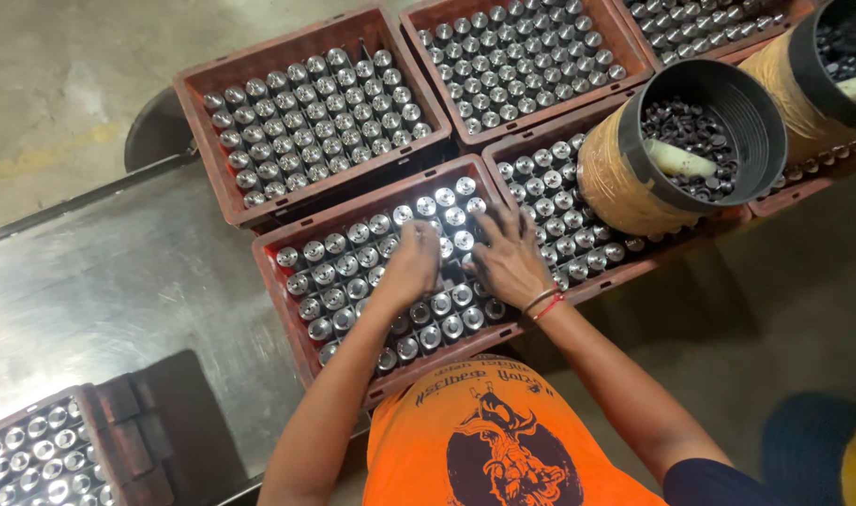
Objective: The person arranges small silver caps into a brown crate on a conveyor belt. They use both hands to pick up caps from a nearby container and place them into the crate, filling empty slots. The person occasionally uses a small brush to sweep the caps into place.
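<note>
Both hands are down in the red crate (301, 330) directly in front of the person, resting on the packed rows of small metal cylinders (353, 258) that stand upright in it. The left hand (411, 265) lies over the middle of the crate with its fingers curled down onto the shiny tops; whether it has actually pinched one of the pieces I cannot tell, since the fingertips are hidden. Just beside it, the right hand (508, 255) is spread flat, fingers fanned across the cylinder tops near the crate's far right corner, gripping nothing. A red thread band (544, 304) circles that wrist.

Beyond the hands sit two more red crates (195, 122) filled the same way. To the right of the right hand another crate carries a black tub (756, 122) tipped on its side, wrapped in tan tape, with small dark parts inside it. The crates sit on a steel worktop (100, 290), which stretches away to the left of the left hand.
</note>
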The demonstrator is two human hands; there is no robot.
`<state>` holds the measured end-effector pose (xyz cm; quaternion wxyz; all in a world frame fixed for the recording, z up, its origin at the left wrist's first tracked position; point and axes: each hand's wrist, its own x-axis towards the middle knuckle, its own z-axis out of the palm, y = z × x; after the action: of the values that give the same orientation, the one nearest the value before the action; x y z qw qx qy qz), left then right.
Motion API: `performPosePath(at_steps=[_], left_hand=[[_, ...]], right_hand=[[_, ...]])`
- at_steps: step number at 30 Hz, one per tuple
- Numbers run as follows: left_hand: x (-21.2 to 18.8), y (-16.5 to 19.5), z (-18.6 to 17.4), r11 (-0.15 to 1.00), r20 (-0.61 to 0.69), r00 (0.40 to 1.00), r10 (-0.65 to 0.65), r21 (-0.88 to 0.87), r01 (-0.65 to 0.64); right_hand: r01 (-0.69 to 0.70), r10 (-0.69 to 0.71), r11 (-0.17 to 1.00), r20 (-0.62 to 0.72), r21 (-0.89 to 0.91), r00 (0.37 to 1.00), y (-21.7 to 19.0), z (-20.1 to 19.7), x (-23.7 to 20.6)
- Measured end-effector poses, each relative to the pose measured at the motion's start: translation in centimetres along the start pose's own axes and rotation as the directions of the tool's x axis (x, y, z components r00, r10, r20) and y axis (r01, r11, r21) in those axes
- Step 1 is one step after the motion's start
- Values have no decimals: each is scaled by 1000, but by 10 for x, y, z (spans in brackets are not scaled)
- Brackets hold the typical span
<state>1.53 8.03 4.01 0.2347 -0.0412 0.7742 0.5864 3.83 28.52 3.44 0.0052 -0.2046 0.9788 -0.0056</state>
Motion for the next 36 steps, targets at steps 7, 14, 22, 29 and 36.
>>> performPosePath(at_steps=[7,14,22,29,36], left_hand=[[-23,-22,24,667,52,872,487,622,-410],[-10,-20,29,465,212,773,598,693,-550],[-22,-13,-14,421,179,843,508,801,-424],[-22,-26,-23,488,179,894,410,785,-381],[-14,-33,-41,449,217,794,568,727,-520]], right_hand=[[65,-3,983,-338,172,941,17,-11,-6],[10,342,-286,92,958,935,29,-39,-18],[-150,211,831,-53,535,976,-6,-13,-7],[-88,126,933,-90,348,988,-22,-7,-2],[-133,167,879,-34,457,985,-19,-13,-13]])
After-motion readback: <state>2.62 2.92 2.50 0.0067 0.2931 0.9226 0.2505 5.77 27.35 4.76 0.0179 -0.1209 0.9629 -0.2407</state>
